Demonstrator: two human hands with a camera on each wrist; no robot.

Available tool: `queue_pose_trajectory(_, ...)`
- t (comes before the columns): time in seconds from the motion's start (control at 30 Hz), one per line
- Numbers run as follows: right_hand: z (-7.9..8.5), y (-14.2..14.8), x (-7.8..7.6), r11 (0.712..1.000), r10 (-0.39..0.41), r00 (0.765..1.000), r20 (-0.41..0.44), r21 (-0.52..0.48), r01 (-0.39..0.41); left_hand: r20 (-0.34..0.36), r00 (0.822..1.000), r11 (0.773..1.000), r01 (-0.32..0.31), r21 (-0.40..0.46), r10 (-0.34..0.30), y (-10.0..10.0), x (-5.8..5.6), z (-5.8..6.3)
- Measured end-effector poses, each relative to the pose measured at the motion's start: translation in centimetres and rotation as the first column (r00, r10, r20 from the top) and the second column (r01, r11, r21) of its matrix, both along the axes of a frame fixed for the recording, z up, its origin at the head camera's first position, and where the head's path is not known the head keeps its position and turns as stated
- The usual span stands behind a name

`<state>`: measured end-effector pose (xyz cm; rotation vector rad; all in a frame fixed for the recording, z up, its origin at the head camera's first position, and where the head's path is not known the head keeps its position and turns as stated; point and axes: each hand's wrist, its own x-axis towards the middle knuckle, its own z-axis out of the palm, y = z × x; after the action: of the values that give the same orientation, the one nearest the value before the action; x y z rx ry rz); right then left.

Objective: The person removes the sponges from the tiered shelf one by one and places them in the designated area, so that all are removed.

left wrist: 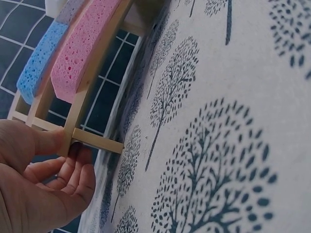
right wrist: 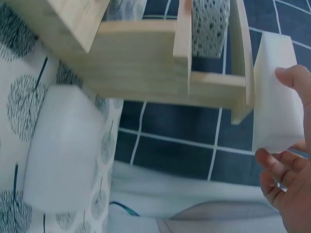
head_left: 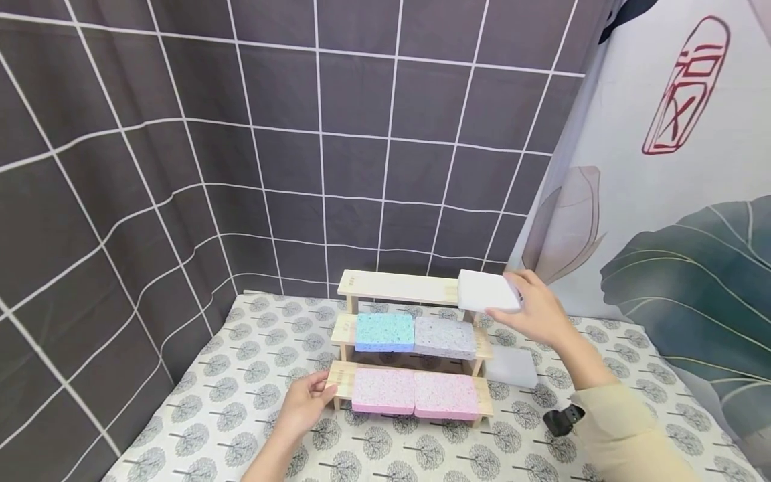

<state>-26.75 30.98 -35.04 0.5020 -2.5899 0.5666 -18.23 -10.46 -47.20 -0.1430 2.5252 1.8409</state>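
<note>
A three-tier wooden step rack (head_left: 397, 286) stands on the table. My left hand (head_left: 303, 405) pinches the left end of its lowest tier, thumb above and fingers beneath, as the left wrist view shows. At the right end of the top tier, my right hand (head_left: 539, 308) holds a white sponge block (head_left: 488, 291) by its right side. Whether the block's full weight rests on the tier, I cannot tell. On the middle tier lie a blue sponge (head_left: 384, 331) and a grey sponge (head_left: 446, 337), side by side. Two pink sponges (head_left: 383, 389) lie on the lowest tier.
Another white sponge block (right wrist: 65, 150) lies on the tree-print tablecloth (head_left: 373, 455) just right of the rack. Behind the rack hangs a dark grid-patterned curtain (head_left: 355, 161). A white cloth with leaf prints (head_left: 693, 268) hangs along the right side.
</note>
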Motion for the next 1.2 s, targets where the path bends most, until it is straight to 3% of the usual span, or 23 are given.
queue_pose_trajectory(0.23,0.3,2.2,0.5,1.000,-0.014,1.000,-0.024,-0.001,0.014,-0.012,1.000,1.000,0.005,0.011,-0.005,0.0,0.0,0.0)
queue_pose_trajectory(0.43,0.0,4.1,1.0,0.999,-0.038,0.999,0.009,-0.009,0.038,-0.007,1.000,0.999,0.010,0.040,-0.009,-0.1,0.0,-0.1)
queue_pose_trajectory(0.83,-1.5,7.7,1.9,0.999,-0.034,0.999,-0.040,0.006,0.034,0.029,1.000,1.000,-0.001,0.004,0.001,-0.1,-0.3,0.0)
queue_pose_trajectory(1.2,-3.7,10.0,3.0,0.996,-0.083,0.994,0.074,0.025,0.081,0.023,1.000,1.000,0.005,0.027,-0.006,-0.1,-0.3,-0.1)
